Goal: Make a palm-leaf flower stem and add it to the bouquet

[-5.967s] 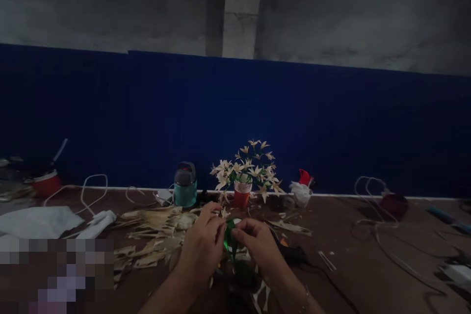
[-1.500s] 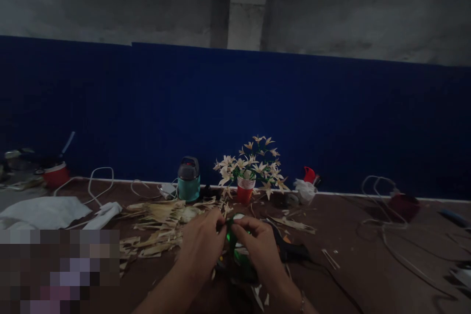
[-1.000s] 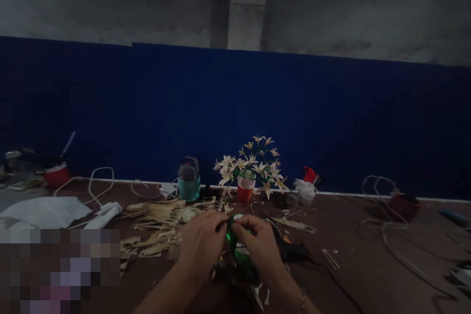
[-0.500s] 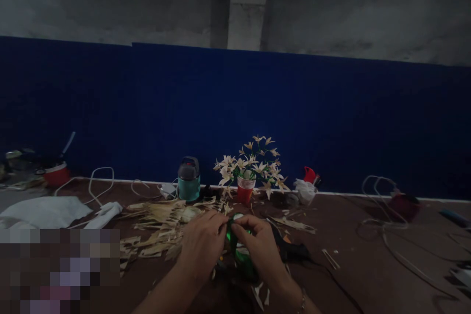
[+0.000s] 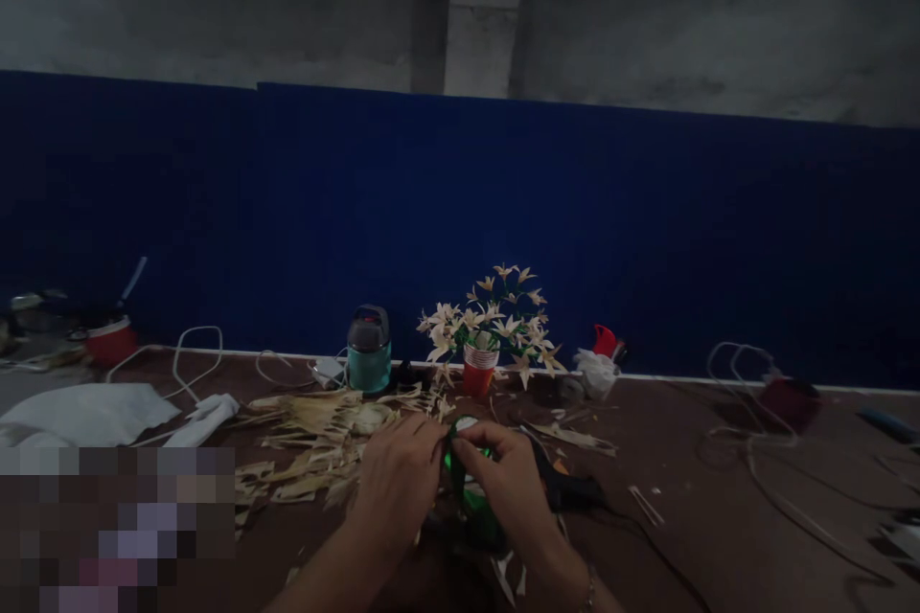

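Note:
My left hand (image 5: 397, 481) and my right hand (image 5: 509, 484) meet over the brown table (image 5: 719, 517), fingers pinched together on a glossy green ribbon (image 5: 460, 484). The ribbon runs down between the two hands toward a dark green bundle below them. A small white piece shows just above my right fingers. Behind the hands stands a red paper cup (image 5: 475, 370) filled with cream handmade flowers (image 5: 489, 318). A heap of dried husk strips (image 5: 316, 441) lies to the left of my left hand.
A teal jar with a grey lid (image 5: 369, 349) stands left of the cup. A black glue gun (image 5: 567, 490) lies right of my right hand. White cloth (image 5: 86, 412), cables (image 5: 747, 441), a red bowl (image 5: 109, 341) and a blue wall panel (image 5: 460, 220) surround the area.
Both hands stay pinched on the green ribbon and have sunk slightly toward me over the last second. Since six seconds ago the camera view has shifted a little.

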The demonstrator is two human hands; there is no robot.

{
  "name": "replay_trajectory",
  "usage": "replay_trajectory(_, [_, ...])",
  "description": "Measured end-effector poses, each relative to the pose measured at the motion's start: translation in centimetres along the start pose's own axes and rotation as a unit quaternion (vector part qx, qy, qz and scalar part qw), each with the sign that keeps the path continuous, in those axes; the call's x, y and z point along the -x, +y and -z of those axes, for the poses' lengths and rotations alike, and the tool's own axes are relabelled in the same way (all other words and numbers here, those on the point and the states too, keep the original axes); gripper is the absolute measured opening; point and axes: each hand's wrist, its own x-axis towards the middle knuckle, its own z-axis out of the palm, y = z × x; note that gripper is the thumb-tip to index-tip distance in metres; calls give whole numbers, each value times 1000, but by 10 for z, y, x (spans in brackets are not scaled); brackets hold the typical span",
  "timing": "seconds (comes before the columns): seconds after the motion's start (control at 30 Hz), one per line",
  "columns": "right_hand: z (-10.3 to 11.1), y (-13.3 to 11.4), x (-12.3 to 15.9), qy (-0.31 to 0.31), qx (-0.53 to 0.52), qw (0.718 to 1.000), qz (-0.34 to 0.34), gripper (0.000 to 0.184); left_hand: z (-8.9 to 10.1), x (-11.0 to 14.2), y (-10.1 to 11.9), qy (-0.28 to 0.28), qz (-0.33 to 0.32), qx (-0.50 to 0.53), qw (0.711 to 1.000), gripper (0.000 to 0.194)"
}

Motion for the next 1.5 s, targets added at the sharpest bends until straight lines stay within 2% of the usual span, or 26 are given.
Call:
replay_trajectory(0.3, [0,0,0,-1,-1,1000,-5,11,-1,0,-1,-17,0,-1,1000,19])
replay_trajectory(0.8, [-3,5,-2,-24,-82,995,-59,18,-4,1,-4,34,-13,-28,999,19])
replay_trajectory(1.1, [0,2,-4,-19,-94,993,-74,23,2,0,2,-25,-16,-14,999,20])
replay_trajectory(1.3, [2,-2,-5,-2,-58,996,-73,22,3,-5,-2,-41,3,75,996,19])
replay_trajectory(1.5, [4,-3,-7,5,-79,993,-87,23,6,-9,-8,-73,24,239,968,22])
